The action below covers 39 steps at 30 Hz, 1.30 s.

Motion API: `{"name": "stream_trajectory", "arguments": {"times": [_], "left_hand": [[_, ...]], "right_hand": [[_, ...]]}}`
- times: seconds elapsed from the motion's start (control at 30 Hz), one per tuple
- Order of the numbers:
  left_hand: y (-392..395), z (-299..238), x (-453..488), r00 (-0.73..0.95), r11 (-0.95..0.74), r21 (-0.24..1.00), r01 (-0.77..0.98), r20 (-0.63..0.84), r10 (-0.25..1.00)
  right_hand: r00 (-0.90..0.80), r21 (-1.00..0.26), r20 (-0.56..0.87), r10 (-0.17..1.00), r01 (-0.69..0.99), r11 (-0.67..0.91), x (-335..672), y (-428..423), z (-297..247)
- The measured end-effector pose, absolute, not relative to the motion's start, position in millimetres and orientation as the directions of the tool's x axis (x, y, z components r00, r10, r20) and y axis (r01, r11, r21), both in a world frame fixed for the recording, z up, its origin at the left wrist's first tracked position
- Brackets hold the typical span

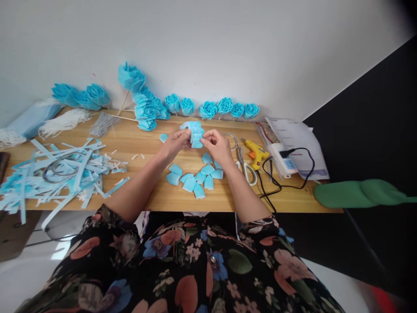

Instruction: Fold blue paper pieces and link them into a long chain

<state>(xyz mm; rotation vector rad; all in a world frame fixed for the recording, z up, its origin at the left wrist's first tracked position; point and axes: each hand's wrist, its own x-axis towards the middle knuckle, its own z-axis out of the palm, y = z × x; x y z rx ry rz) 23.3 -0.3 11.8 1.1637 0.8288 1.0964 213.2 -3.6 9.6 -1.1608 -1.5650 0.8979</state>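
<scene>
Hovering above the wooden table (pixel 130 140), midway along, the left hand (pixel 177 141) and right hand (pixel 217 147) pinch a light-blue cluster of overlapping petals (pixel 196 136), just beyond loose blue pieces (pixel 189 184).

Tabletop (pixel 293 200) is surfaced in smooth, grained wood; blue pieces (pixel 189 184) are cut from matt, cloth-like sheet; glue gun (pixel 258 152) is cased in plastic; scissors (pixel 241 160) are metal-bladed.

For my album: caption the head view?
Left hand and right hand hold a blue, layered, fabric-like piece above a brown wooden table.
</scene>
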Motion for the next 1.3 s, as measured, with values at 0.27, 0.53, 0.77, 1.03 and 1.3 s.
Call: {"name": "stream_trajectory", "arguments": {"times": [0.27, 0.53, 0.77, 1.03, 1.3], "left_hand": [[2, 10, 22, 0.220, -0.020, 0.991, -0.135, 0.050, 0.974], [6, 8, 20, 0.184, -0.022, 0.981, -0.192, 0.058, 0.981], [-1, 10, 27, 0.176, -0.070, 0.986, -0.148, 0.096, 0.980], [3, 7, 26, 0.207, -0.103, 0.988, -0.115, 0.125, 0.970], [6, 13, 18, 0.267, -0.112, 0.981, -0.158, 0.151, 0.952]], "right_hand": [[-0.125, -0.914, 0.287, 0.950, 0.262, 0.311, 212, -5, 10], [-0.063, -0.961, 0.238, 0.969, 0.129, 0.244, 215, 3, 3], [-0.176, -0.992, 0.090, 0.980, 0.074, 0.105, 209, -1, 3], [-0.172, -0.959, 0.171, 0.970, 0.195, 0.204, 211, -2, 0], [-0.214, -0.966, 0.174, 0.961, 0.152, 0.209, 210, -4, 2]]}}
